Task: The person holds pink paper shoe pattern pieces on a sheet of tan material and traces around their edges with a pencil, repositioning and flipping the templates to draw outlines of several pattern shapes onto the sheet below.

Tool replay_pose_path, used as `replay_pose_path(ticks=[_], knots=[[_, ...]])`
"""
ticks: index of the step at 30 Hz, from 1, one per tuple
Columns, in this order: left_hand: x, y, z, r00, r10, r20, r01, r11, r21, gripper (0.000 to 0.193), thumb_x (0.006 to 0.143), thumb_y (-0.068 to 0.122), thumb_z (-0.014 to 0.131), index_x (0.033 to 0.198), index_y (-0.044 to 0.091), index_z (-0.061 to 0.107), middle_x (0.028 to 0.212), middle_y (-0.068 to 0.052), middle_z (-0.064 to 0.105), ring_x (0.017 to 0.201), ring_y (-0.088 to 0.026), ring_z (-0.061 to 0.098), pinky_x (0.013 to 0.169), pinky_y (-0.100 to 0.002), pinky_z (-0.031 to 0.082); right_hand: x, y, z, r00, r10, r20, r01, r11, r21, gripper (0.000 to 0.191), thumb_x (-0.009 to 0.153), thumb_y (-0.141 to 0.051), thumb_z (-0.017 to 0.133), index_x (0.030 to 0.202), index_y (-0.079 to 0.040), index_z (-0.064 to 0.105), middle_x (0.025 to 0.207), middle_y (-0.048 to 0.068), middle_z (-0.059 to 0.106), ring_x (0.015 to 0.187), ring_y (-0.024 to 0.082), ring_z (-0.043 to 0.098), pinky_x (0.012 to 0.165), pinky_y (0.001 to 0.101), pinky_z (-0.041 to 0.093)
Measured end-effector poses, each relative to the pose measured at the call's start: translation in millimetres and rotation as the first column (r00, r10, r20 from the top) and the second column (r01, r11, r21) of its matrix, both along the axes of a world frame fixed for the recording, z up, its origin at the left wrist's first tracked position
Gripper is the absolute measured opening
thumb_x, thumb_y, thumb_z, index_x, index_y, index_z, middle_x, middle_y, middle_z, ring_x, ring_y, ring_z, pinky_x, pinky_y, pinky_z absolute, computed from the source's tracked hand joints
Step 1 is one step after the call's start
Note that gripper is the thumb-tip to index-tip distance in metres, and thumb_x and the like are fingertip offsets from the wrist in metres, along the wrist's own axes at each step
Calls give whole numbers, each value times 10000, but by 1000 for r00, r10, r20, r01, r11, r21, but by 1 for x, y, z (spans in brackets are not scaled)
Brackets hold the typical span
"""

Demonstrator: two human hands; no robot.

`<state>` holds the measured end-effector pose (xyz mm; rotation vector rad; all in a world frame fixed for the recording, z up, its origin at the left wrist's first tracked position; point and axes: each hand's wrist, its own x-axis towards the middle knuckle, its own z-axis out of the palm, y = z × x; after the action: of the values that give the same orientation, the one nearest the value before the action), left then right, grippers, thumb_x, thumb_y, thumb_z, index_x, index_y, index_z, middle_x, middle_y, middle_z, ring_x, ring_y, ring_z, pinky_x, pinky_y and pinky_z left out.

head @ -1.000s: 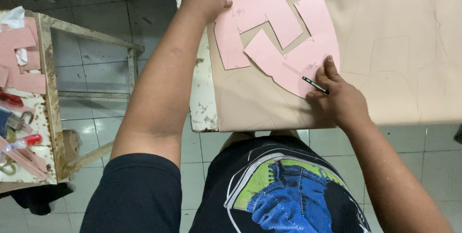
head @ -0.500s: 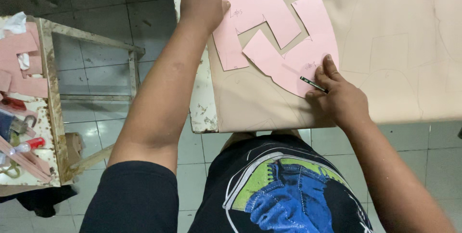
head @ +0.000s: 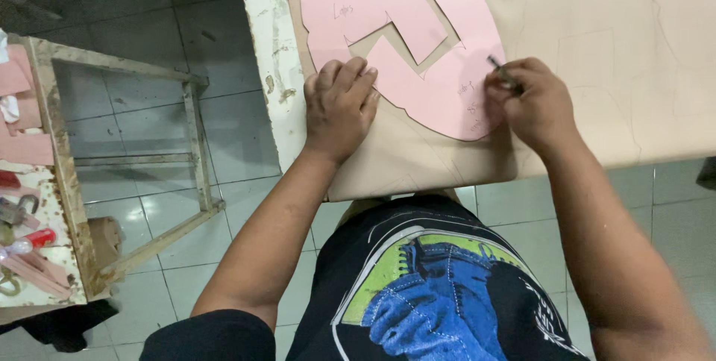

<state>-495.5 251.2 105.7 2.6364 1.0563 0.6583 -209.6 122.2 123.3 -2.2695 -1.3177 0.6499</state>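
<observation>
Left hand point(head: 339, 111) moved down onto pink pattern point(head: 418, 63), beige table point(head: 597, 48)

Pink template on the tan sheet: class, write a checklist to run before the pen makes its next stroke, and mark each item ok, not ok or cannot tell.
1. Left hand pressing the pink template flat: ok.
2. Right hand gripping the pen: ok.
3. Pen tip at the template's edge: cannot tell, the fingers hide it.
4. Template lies wholly on the tan sheet: ok, as far as the frame shows.
5. Sheet flat on the table: ok.
</observation>
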Motion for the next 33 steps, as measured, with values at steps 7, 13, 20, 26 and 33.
replay_pose_path(ticks=[7,13,20,26,33], knots=[[1,-6,-9,996,56,71,-52,996,-66,277,929,222,741,1199,163,740,1341,7,607,1259,-239,493,1087,-456,333,20,10,1,922,-273,-275,265,962,-66,242,876,-127,826,1062,6,748,922,88,758,766,141,730,690,269,605],[3,-6,-6,991,98,91,-86,988,-128,305,930,253,749,1220,163,733,1347,22,628,1259,-239,507,1109,-460,324,9,7,9,924,-305,-229,301,952,-52,244,872,-135,843,1038,16,745,919,97,759,767,147,734,687,279,609],[6,-10,-10,990,126,58,-117,984,-134,327,960,279,739,1266,168,709,1383,17,625,1280,-267,479,1116,-487,273,7,7,10,898,-349,-268,348,936,-54,249,861,-122,844,1027,27,734,901,112,754,744,156,734,657,285,612],[10,-12,-12,987,147,71,-135,980,-145,400,947,269,744,1323,184,634,1370,15,632,1295,-277,471,1115,-480,261,7,7,12,900,-357,-252,350,934,-71,229,869,-121,841,1020,15,735,904,101,754,763,148,732,661,270,605],[10,-12,-14,979,188,84,-166,961,-221,533,937,279,751,1408,162,532,1287,-30,687,1303,-283,478,1124,-481,247,6,3,14,865,-392,-312,386,919,-86,207,855,-101,838,986,17,731,888,100,744,752,135,713,633,277,589]])
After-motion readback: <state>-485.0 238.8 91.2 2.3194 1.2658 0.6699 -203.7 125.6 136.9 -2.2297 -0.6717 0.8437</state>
